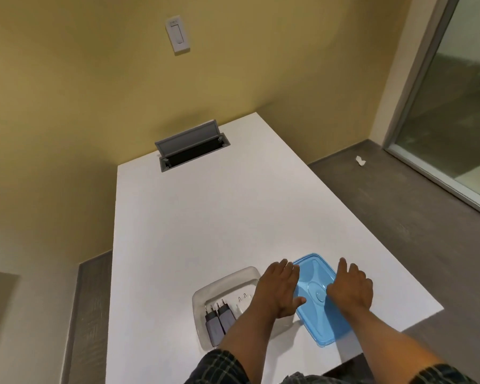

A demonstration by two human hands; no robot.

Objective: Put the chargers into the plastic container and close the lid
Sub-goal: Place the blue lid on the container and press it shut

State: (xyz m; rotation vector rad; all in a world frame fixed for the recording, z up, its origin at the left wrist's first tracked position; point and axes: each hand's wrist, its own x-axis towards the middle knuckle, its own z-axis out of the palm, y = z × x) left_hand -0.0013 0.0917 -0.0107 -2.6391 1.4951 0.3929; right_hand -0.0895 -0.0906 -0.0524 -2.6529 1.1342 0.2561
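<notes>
A clear plastic container (205,293) sits near the front edge of the white table (205,217). Inside it lie two dark grey chargers (219,320) side by side and a white charger (243,302), partly hidden by my left forearm. A blue lid (316,297) lies flat on the table just right of the container. My left hand (279,291) rests on the lid's left edge, fingers spread, thumb on top. My right hand (349,288) lies on the lid's right edge, fingers extended. Neither hand visibly lifts the lid.
An open grey cable hatch (190,146) is set into the table's far end. The table's right edge drops to a grey floor (399,217). A wall switch (178,34) hangs on the yellow wall. A glass door (455,106) stands at the right.
</notes>
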